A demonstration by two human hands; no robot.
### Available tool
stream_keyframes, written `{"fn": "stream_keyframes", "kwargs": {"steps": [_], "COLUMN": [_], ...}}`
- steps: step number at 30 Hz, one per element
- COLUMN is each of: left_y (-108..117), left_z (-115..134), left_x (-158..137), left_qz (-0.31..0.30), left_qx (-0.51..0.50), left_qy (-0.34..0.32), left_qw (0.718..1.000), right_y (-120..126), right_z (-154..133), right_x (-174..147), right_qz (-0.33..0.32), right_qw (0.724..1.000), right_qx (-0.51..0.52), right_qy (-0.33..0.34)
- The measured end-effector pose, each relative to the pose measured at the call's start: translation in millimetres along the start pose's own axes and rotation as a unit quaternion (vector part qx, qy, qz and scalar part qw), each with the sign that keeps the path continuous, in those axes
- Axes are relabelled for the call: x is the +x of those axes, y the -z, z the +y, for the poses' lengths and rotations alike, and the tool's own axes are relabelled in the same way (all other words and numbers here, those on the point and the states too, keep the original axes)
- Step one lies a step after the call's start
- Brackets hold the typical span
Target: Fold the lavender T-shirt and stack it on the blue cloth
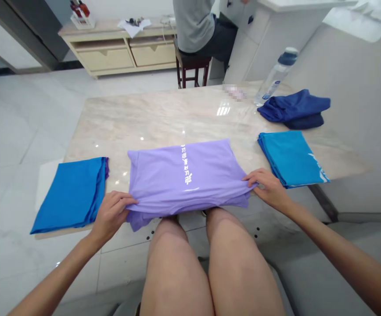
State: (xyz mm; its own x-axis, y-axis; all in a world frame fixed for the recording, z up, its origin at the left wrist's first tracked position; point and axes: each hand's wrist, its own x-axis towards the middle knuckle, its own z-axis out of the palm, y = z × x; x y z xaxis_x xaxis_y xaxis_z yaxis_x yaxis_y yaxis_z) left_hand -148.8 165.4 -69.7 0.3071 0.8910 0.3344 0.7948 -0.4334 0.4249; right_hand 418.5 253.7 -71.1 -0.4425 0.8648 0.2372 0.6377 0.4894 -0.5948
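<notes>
Both hands pinch the folded purple shirt [185,175] at frame centre: left hand [111,215] and right hand [267,188], fingers closed on its near corners on the desk [151,118].

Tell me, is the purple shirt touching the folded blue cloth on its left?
Apart. The head view shows a strip of bare marble table between the purple shirt and the folded blue cloth; the left hand grips only the shirt's near corner.
</notes>
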Motion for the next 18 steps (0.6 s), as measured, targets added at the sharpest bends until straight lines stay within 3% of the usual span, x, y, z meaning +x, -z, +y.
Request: {"fn": "stream_keyframes", "kwargs": {"steps": [3, 7, 11, 14, 16, 18], "left_y": [2, 3, 13, 24, 27, 24], "left_z": [-1, -1, 2, 3, 1, -3], "left_x": [-1, 0, -3, -4, 2, 19], "left_qz": [-0.018, -0.062, -0.054, -0.120, -0.183, -0.189], "left_qx": [0.022, 0.039, 0.046, 0.018, -0.015, -0.018], "left_qy": [-0.012, -0.058, -0.059, -0.054, -0.018, 0.086], "left_qw": [1.000, 0.996, 0.996, 0.991, 0.983, 0.978], "right_y": [1, -1, 2, 10, 12, 9], "right_z": [-4, -14, -28, -30, -23, -10], "right_x": [-3, -4, -8, -11, -4, 13], "right_qz": [-0.004, -0.067, -0.076, -0.136, -0.151, -0.106], "right_qw": [0.999, 0.991, 0.988, 0.983, 0.984, 0.994], "right_qx": [-0.028, -0.057, -0.044, -0.006, 0.013, 0.003], "right_qy": [0.020, 0.096, 0.123, 0.125, 0.095, 0.017]}}
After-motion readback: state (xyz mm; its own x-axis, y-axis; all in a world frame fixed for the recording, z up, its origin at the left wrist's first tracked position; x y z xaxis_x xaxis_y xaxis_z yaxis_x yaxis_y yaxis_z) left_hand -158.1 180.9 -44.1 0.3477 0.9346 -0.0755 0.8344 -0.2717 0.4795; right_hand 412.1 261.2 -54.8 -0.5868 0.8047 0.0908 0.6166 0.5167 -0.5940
